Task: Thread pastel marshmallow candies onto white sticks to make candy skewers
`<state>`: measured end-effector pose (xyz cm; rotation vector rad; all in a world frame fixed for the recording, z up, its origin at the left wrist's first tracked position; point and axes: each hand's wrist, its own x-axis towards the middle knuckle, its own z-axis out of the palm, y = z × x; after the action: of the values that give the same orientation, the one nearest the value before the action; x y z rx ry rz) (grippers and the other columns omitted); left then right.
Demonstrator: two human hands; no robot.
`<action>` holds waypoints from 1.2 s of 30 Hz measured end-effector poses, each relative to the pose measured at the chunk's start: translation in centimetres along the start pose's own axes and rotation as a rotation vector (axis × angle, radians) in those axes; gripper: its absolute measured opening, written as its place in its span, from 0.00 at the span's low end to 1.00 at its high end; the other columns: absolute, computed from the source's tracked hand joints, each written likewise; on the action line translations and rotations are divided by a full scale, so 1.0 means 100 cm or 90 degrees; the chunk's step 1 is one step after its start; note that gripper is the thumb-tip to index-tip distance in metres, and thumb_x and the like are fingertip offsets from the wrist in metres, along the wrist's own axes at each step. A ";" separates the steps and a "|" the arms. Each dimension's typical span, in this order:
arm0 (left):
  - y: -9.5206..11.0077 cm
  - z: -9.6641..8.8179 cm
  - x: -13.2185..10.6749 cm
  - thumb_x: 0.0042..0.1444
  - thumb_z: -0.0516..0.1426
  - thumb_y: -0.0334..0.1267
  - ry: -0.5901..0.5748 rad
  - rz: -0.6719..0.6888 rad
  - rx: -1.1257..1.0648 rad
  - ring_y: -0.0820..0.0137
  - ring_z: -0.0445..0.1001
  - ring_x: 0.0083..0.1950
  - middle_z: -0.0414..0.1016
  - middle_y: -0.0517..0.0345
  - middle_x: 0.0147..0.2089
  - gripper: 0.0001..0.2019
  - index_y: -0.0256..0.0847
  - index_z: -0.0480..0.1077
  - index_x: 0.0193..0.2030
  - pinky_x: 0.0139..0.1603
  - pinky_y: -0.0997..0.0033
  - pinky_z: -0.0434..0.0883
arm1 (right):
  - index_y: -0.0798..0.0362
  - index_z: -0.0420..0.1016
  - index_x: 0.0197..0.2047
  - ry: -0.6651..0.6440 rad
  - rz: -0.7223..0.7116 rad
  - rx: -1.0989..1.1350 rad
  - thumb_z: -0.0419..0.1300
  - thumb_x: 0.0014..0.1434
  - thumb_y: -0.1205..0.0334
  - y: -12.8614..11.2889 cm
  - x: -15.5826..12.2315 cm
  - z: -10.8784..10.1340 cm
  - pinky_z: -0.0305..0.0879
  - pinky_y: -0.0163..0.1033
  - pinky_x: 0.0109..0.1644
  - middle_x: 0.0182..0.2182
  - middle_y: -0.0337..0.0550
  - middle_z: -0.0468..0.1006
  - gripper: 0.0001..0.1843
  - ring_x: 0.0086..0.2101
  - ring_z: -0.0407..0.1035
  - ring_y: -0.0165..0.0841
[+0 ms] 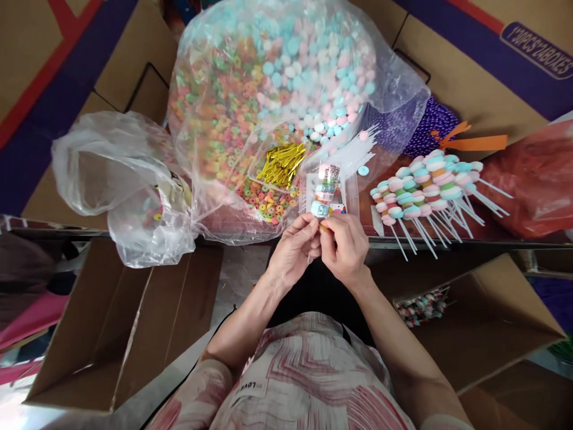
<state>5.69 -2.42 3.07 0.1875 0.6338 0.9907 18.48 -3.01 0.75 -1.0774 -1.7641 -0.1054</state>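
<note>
A candy skewer [323, 194] in a printed clear wrapper stands upright between my hands at the table's front edge. My left hand [295, 248] is closed in a pinch at the gathered base of the wrapper, around the stick. Right beside it, my right hand [347, 245] is closed with thumb and forefinger on a gold twist tie [323, 228] at the wrapper's neck. Gold twist ties [283, 164] lie heaped in a clear tray behind my hands. Flat printed wrappers [351, 188] lie under the skewer, with white sticks [358, 152] behind them.
A big clear bag [398, 83] holds gummy rings [215, 131] and pastel marshmallow candies [298, 68]. Unwrapped candy skewers [425, 188] are piled at right, near purple beads [432, 122]. Cardboard boxes [102, 322] stand below the table; the right one holds wrapped skewers [423, 307].
</note>
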 end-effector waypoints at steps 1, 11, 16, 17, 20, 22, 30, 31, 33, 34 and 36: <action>-0.001 0.000 0.001 0.47 0.74 0.36 -0.003 -0.003 0.011 0.82 0.63 0.23 0.67 0.67 0.25 0.14 0.38 0.74 0.32 0.20 0.84 0.58 | 0.50 0.73 0.43 0.004 0.026 0.023 0.56 0.67 0.71 -0.003 0.000 0.001 0.70 0.42 0.40 0.33 0.44 0.78 0.08 0.34 0.73 0.36; 0.003 0.006 -0.003 0.55 0.62 0.69 -0.100 0.231 0.256 0.57 0.74 0.57 0.78 0.50 0.48 0.27 0.45 0.82 0.36 0.55 0.61 0.74 | 0.50 0.74 0.39 -0.022 0.239 0.228 0.59 0.68 0.69 -0.020 0.019 -0.030 0.67 0.37 0.36 0.33 0.37 0.75 0.06 0.32 0.69 0.29; -0.002 -0.001 -0.004 0.63 0.57 0.64 -0.055 0.335 0.425 0.63 0.72 0.49 0.75 0.52 0.38 0.28 0.44 0.76 0.23 0.57 0.62 0.70 | 0.51 0.76 0.39 0.007 0.172 0.172 0.59 0.66 0.72 -0.024 0.015 -0.033 0.67 0.38 0.35 0.32 0.39 0.77 0.08 0.32 0.70 0.30; -0.004 -0.003 -0.002 0.62 0.58 0.64 -0.048 0.322 0.450 0.65 0.71 0.44 0.73 0.53 0.36 0.28 0.43 0.76 0.23 0.54 0.63 0.70 | 0.51 0.77 0.39 0.015 0.171 0.163 0.59 0.66 0.72 -0.024 0.012 -0.033 0.68 0.38 0.34 0.32 0.40 0.78 0.08 0.32 0.71 0.31; -0.010 -0.002 0.001 0.59 0.60 0.66 -0.043 0.244 0.460 0.70 0.66 0.34 0.70 0.58 0.30 0.28 0.42 0.74 0.24 0.43 0.67 0.69 | 0.50 0.79 0.41 0.037 0.175 0.132 0.61 0.65 0.73 -0.025 0.005 -0.036 0.70 0.38 0.35 0.34 0.41 0.81 0.09 0.34 0.75 0.33; -0.013 0.002 0.001 0.56 0.62 0.66 -0.079 0.203 0.447 0.71 0.67 0.33 0.70 0.59 0.28 0.29 0.41 0.74 0.23 0.42 0.67 0.69 | 0.50 0.81 0.41 0.046 0.194 0.129 0.61 0.65 0.72 -0.025 0.000 -0.043 0.72 0.39 0.37 0.34 0.42 0.83 0.09 0.35 0.76 0.34; -0.038 0.011 0.009 0.58 0.67 0.54 -0.064 0.352 0.557 0.68 0.74 0.39 0.76 0.57 0.33 0.17 0.43 0.79 0.29 0.47 0.64 0.71 | 0.50 0.84 0.42 -0.036 0.589 0.308 0.64 0.67 0.55 -0.028 -0.036 -0.065 0.67 0.35 0.29 0.25 0.36 0.77 0.10 0.24 0.68 0.28; -0.042 0.011 0.012 0.58 0.67 0.53 -0.076 0.376 0.608 0.68 0.74 0.39 0.76 0.57 0.33 0.17 0.43 0.77 0.26 0.47 0.64 0.71 | 0.51 0.84 0.40 -0.013 0.628 0.327 0.65 0.66 0.54 -0.028 -0.044 -0.066 0.65 0.35 0.29 0.24 0.35 0.75 0.10 0.24 0.67 0.27; -0.047 0.011 0.020 0.61 0.65 0.51 -0.161 0.377 0.712 0.68 0.73 0.37 0.76 0.56 0.31 0.18 0.42 0.75 0.25 0.44 0.64 0.71 | 0.52 0.82 0.36 0.092 0.701 0.374 0.67 0.64 0.53 -0.026 -0.060 -0.072 0.61 0.33 0.27 0.22 0.34 0.72 0.11 0.23 0.64 0.25; -0.047 0.011 0.025 0.63 0.64 0.50 -0.205 0.368 0.758 0.68 0.73 0.36 0.76 0.56 0.31 0.18 0.42 0.76 0.26 0.43 0.65 0.71 | 0.52 0.81 0.35 0.163 0.733 0.397 0.68 0.62 0.53 -0.022 -0.069 -0.079 0.59 0.32 0.26 0.22 0.34 0.71 0.11 0.22 0.62 0.24; -0.041 0.010 0.042 0.67 0.60 0.46 -0.222 0.370 0.844 0.67 0.74 0.38 0.77 0.54 0.34 0.14 0.42 0.77 0.33 0.43 0.65 0.72 | 0.53 0.79 0.34 0.323 0.777 0.423 0.73 0.56 0.54 -0.011 -0.090 -0.098 0.57 0.30 0.25 0.22 0.33 0.70 0.12 0.22 0.60 0.23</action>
<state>10.82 -1.09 0.38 1.7516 0.8446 0.8982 25.37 -14.25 -1.22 -1.2747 -0.4164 0.8220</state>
